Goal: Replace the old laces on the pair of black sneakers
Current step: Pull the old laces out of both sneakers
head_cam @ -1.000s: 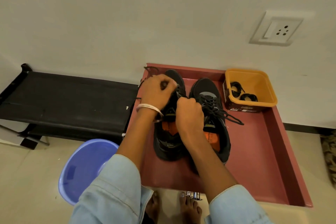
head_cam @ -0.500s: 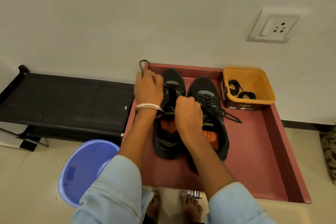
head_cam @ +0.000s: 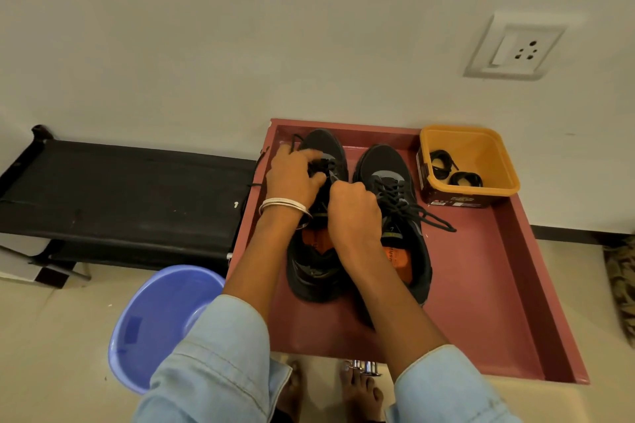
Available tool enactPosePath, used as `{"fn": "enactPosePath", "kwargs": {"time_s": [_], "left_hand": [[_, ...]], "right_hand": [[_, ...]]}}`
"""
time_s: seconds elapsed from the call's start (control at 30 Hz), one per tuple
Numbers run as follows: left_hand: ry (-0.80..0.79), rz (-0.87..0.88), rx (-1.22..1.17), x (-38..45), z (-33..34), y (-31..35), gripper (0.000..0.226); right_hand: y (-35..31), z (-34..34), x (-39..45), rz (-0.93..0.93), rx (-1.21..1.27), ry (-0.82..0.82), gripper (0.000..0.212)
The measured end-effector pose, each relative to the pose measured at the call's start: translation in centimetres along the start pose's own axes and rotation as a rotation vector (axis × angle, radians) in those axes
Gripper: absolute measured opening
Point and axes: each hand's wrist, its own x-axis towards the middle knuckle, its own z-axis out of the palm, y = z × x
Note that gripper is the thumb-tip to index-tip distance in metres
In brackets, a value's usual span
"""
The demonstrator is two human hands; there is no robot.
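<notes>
- While my left hand (head_cam: 292, 175) curls its fingers round the old lace (head_cam: 321, 166) near the toe of the left sneaker (head_cam: 319, 251), I judge the step to be drawing that lace out of its eyelets, one crossing at a time.
- My right hand (head_cam: 354, 213) is fisted over the tongue of that shoe; it seems to grip the shoe or a strand there, but the knuckles hide which, so I cannot tell.
- Both sneakers stand side by side on the red tray (head_cam: 481, 302), toes to the wall; the right sneaker (head_cam: 395, 216) keeps its lace, ends trailing onto the tray.
- To do this well, I would pin the shoe down with the right hand, pull each crossing loose along the eyelet line, and avoid yanking the tip through at an angle.
- The fresh laces (head_cam: 453, 173) lie coiled in the yellow tub (head_cam: 481, 154) at the tray's far corner.
- Against half a second ago, my left hand has dropped from the tray's far rim, where a lace loop stood above it, back onto the eyelets; the right hand has barely shifted.
</notes>
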Motion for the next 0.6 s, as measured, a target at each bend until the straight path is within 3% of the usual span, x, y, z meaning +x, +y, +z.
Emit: {"fn": "enactPosePath", "kwargs": {"time_s": [0.1, 0.27, 0.37, 0.5, 0.6], "left_hand": [[0.012, -0.001, 0.075, 0.1, 0.3, 0.1, 0.02], [0.062, -0.003, 0.149, -0.7, 0.9, 1.3, 0.03], [0.092, -0.169, -0.139, -1.0, 0.4, 1.6, 0.021], [0.175, -0.539, -0.704, -0.7, -1.4, 0.7, 0.027], [0.183, -0.567, -0.52, -1.2, -2.0, -0.6, 0.023]], "right_hand": [[0.0, 0.0, 0.0, 0.01, 0.001, -0.004, 0.016], [0.0, 0.2, 0.0, 0.014, 0.005, 0.003, 0.017], [0.0, 0.1, 0.0, 0.011, 0.004, 0.008, 0.018], [0.2, -0.1, 0.0, 0.007, -0.004, 0.014, 0.019], [-0.1, -0.1, 0.0, 0.002, -0.02, -0.01, 0.017]]}}
